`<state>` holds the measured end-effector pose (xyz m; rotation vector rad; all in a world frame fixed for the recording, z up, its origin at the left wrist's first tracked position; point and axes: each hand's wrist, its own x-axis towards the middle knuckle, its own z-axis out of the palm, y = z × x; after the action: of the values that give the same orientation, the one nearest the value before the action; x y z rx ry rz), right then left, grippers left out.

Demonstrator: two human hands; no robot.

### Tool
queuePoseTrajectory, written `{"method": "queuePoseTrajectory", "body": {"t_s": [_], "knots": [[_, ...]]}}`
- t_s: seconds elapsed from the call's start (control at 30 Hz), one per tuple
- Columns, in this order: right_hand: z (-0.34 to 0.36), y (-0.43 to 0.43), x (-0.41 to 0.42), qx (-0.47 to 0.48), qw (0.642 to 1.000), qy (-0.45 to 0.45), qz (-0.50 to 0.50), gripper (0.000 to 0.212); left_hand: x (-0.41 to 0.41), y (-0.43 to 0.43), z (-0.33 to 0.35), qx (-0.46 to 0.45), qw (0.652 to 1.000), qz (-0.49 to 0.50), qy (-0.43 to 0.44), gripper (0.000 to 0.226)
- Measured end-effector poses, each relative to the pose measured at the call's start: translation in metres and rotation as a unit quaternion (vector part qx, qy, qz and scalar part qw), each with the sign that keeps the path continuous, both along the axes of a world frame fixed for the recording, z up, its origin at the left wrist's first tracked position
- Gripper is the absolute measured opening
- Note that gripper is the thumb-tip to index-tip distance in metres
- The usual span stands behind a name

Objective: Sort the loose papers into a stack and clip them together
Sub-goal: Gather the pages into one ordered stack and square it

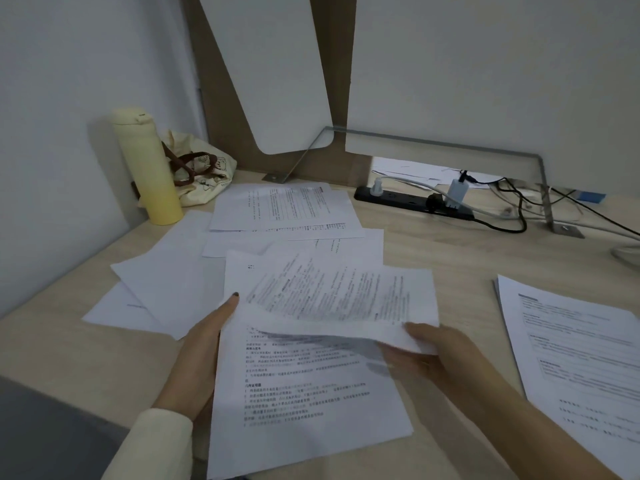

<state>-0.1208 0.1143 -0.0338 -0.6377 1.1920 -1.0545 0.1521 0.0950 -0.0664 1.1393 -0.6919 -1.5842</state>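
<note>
Printed white papers lie scattered over the wooden desk (450,271). My right hand (426,351) pinches the near right corner of one printed sheet (339,299), which is lifted and blurred. Beneath it lies a small stack of printed pages (304,403) in front of me. My left hand (201,355) rests along that stack's left edge, thumb against the paper. More loose sheets (284,209) overlap at the back, and blank ones (166,285) spread to the left. A separate stack of pages (581,358) sits at the right. No clip is visible.
A pale yellow bottle (149,168) stands at the back left beside a cloth bag (201,168). A black power strip (412,202) with plugs and cables lies at the back right under a metal frame (540,188). White panels rise behind the desk.
</note>
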Motion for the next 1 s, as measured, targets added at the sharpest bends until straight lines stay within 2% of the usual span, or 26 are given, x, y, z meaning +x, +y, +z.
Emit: {"method": "queuePoseTrajectory", "body": {"t_s": [0.07,0.13,0.2,0.27,0.3,0.37,0.43,0.47,0.5,0.53,0.63,0.7,0.77,0.83,0.93,1.0], "knots": [[-0.004,0.009,0.013,0.034,0.997,-0.005,0.073,0.023,-0.002,-0.002,-0.003,-0.008,0.999,0.013,-0.038,0.038],[-0.002,0.017,0.026,0.072,0.979,0.024,0.189,0.022,-0.004,-0.004,-0.003,-0.006,0.997,0.035,-0.069,0.035],[0.007,0.025,0.032,0.096,0.934,0.087,0.333,0.029,-0.005,-0.004,-0.004,-0.001,0.996,0.046,-0.083,0.033],[0.017,0.022,0.027,0.077,0.891,0.198,0.402,0.046,-0.004,-0.003,-0.007,-0.003,0.995,0.051,-0.089,0.033],[0.021,0.017,0.021,0.051,0.888,0.256,0.378,0.051,-0.003,-0.002,-0.008,-0.008,0.994,0.055,-0.089,0.034],[0.023,-0.002,0.004,-0.028,0.917,0.335,0.215,0.047,-0.004,0.000,-0.008,-0.027,0.994,0.057,-0.092,0.035],[0.021,-0.025,-0.009,-0.098,0.935,0.333,0.071,0.031,-0.007,0.004,-0.005,-0.054,0.991,0.057,-0.104,0.035],[0.019,-0.035,-0.011,-0.115,0.933,0.338,0.050,0.021,-0.008,0.007,-0.003,-0.067,0.990,0.057,-0.110,0.035],[0.016,-0.043,-0.011,-0.121,0.926,0.353,0.056,0.016,-0.010,0.009,-0.001,-0.077,0.989,0.054,-0.116,0.035],[0.013,-0.050,-0.010,-0.119,0.920,0.367,0.073,0.022,-0.011,0.012,0.003,-0.086,0.988,0.049,-0.120,0.034],[0.011,-0.068,-0.001,-0.090,0.924,0.351,0.120,0.056,-0.013,0.015,0.014,-0.107,0.989,0.040,-0.097,0.031],[0.011,-0.073,0.002,-0.056,0.935,0.319,0.142,0.068,-0.012,0.015,0.021,-0.120,0.989,0.051,-0.074,0.032],[0.009,-0.072,0.004,-0.034,0.935,0.312,0.166,0.065,-0.012,0.012,0.025,-0.134,0.985,0.084,-0.066,0.033],[0.003,-0.066,0.006,-0.038,0.924,0.317,0.210,0.052,-0.010,0.009,0.025,-0.132,0.982,0.125,-0.058,0.031],[0.002,-0.053,0.004,-0.033,0.924,0.270,0.270,0.031,-0.006,0.005,0.017,-0.092,0.980,0.169,-0.049,0.028],[0.002,-0.047,-0.003,-0.027,0.924,0.243,0.293,0.021,-0.003,0.002,0.007,-0.065,0.984,0.160,-0.037,0.029]]}}
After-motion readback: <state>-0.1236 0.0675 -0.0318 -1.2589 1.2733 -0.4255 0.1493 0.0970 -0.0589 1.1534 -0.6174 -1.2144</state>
